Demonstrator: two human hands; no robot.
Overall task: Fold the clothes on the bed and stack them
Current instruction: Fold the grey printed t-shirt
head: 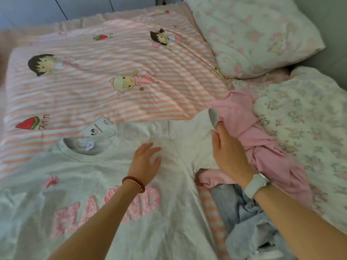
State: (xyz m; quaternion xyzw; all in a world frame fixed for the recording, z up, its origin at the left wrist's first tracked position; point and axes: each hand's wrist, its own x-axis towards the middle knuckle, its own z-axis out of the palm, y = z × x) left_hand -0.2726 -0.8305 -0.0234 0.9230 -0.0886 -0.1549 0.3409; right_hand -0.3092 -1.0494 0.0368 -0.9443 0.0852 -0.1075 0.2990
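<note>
Nearest me, a pale grey cotton T-shirt with raised pink lettering (90, 184) lies spread front-up across the bed, filling the view from six to nine o'clock, its round collar toward ten o'clock with a white hang tag (98, 126) lying just past the neckline. My left hand (145, 162) lies flat on the shirt's shoulder near the centre of the view, fingers straight and spread, gripping nothing; a red bead bracelet (133, 182) circles that wrist. My right hand (230, 153), at about three o'clock from the left, rests on the shirt's sleeve (191, 139), fingers stretched toward twelve o'clock along the sleeve's edge; I cannot tell whether the fingertips pinch the cuff, since the fabric hides them. A white wristband (256, 183) sits on that wrist.

Just beside the right hand, at three to four o'clock, a crumpled pink garment (262, 141) lies touching the sleeve, and below it at five o'clock a rumpled blue-grey garment (247, 222) is heaped. Beyond the shirt, from nine to twelve o'clock, the pink-and-white striped bed sheet with cartoon figures (112, 68) stretches away. At one o'clock sits a floral white pillow (253, 34), and at three o'clock a floral quilt (304, 119).
</note>
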